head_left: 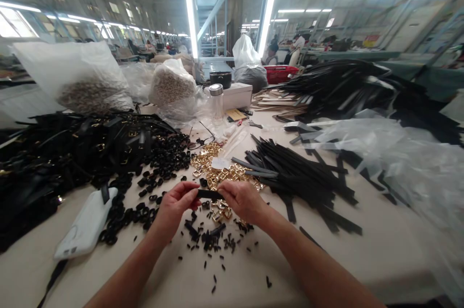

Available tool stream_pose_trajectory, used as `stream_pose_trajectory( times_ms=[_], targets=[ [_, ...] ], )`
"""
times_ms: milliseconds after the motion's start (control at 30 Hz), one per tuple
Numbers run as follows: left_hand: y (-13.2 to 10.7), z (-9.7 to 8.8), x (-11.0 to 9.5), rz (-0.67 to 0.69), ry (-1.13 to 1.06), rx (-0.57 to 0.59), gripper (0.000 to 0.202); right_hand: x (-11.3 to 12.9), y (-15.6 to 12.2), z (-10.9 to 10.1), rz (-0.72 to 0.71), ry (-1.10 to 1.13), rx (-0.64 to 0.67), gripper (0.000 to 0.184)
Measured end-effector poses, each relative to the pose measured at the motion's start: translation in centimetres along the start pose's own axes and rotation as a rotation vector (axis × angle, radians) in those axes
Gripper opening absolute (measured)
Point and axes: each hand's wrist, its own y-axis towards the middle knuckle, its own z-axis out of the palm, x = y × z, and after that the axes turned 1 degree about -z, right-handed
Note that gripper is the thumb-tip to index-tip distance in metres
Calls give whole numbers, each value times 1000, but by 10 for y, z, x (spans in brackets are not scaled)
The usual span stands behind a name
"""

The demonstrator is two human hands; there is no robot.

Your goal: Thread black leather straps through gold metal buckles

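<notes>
A short black strap [209, 194] stretches between my two hands, level above the table. My left hand [180, 198] pinches its left end between thumb and fingers. At the other end, my right hand [241, 199] is closed round the strap, its fingertips pressed together. Gold buckles [207, 160] lie in a heap just beyond and beneath the hands. Small black bits [229, 242] are scattered on the table nearer to me. Many black loops [168, 153] spread out to the left of the buckles. A pile of flat black straps [293, 172] lies right of my right hand.
A white power bank [87, 223] with a cable sits at left, near finished-looking buckled straps [87, 143]. Behind stand plastic bags of small pieces [172, 80], a glass bottle [216, 100] and a white box [237, 95]. Crumpled clear plastic [409, 153] and more black strips [337, 85] occupy the right.
</notes>
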Motion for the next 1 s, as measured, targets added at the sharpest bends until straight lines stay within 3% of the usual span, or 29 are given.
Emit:
stream_pose_trajectory(
  times_ms=[100, 200, 333, 667, 733, 800, 900, 1000],
  targets=[
    [-1, 1, 1, -64, -43, -17, 42, 1, -1, 4, 7, 89, -10, 10],
    [-2, 4, -2, -110, -75, -25, 51, 3, -2, 6, -34, 104, -89, 19],
    [-5, 10, -4, -153, -97, -9, 53, 6, -3, 13, -96, 98, -141, 15],
    [-10, 9, 2, -91, -56, 60, 41, 11, -2, 12, -138, 79, -186, 7],
    [-10, 8, 1, 1, 86, 108, 32, 12, -3, 12, -148, 44, -176, 9],
    [-10, 7, 0, 179, 307, 135, 22, 11, -4, 13, -158, 3, -168, 9],
    [-9, 7, -2, 502, 611, 81, 14, 10, -4, 15, -144, -46, -144, 9],
    [-9, 7, -3, 726, 770, 18, 14, 9, -4, 16, -102, -58, -115, 9]
  ],
)
